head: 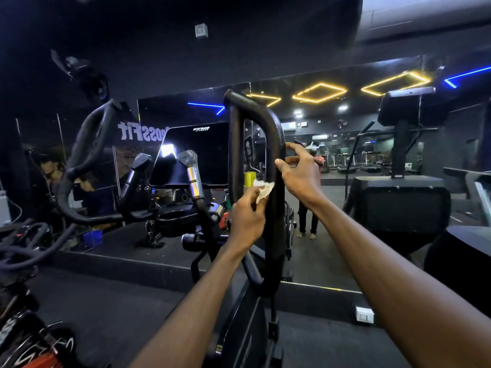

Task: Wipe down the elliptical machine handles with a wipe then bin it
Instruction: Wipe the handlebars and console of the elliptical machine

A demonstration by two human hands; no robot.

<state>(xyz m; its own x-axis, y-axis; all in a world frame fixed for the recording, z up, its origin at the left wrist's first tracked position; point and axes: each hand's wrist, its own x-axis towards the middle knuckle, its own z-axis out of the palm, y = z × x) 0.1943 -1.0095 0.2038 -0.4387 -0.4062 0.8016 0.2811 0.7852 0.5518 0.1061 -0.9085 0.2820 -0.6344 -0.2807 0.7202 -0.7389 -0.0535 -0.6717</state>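
Observation:
A black looped handle (268,123) of the elliptical machine rises in the middle of the view. My left hand (248,217) pinches a crumpled white wipe (263,188) and presses it against the inner side of the loop's right bar. Higher on that same bar, my right hand (301,173) grips the handle, with thumb in front and fingers curled round the far side. The second moving handle (87,152) curves up at the left. Two short grips with silver bands (192,172) stand below the dark console screen (196,152).
A wall mirror (332,155) straight ahead reflects a person and gym equipment. Another black machine (403,197) stands at the right. Cables and a bike frame (29,338) crowd the lower left. The floor is dark rubber matting with a raised ledge (132,266).

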